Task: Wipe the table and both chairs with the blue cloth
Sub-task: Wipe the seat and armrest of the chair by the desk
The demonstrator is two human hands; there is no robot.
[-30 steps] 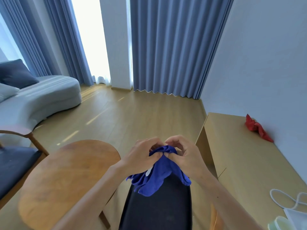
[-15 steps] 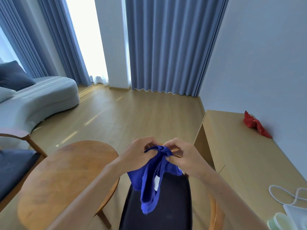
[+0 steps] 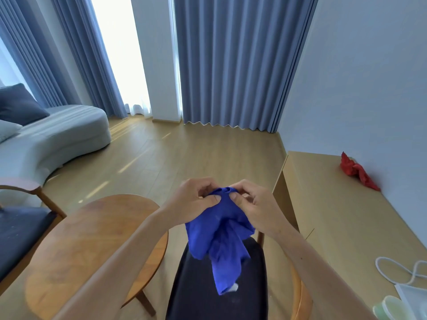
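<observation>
The blue cloth hangs in the air between both hands, bunched at its top and trailing down with a small white tag at its lower end. My left hand pinches its upper edge from the left. My right hand pinches the same edge from the right. Below the cloth is a chair with a dark seat and a wooden frame. The round wooden table sits to the left of it. A second chair with a dark cushion and a wooden armrest stands at the far left.
A long light-wood sideboard runs along the right wall, carrying a red cloth, a white cable and pale cups. A grey sofa stands at the left. Open wooden floor stretches to the blue curtains.
The cloth has been unbunched and now hangs lower, its tail reaching further over the dark seat. Both hands stayed close together at its top edge.
</observation>
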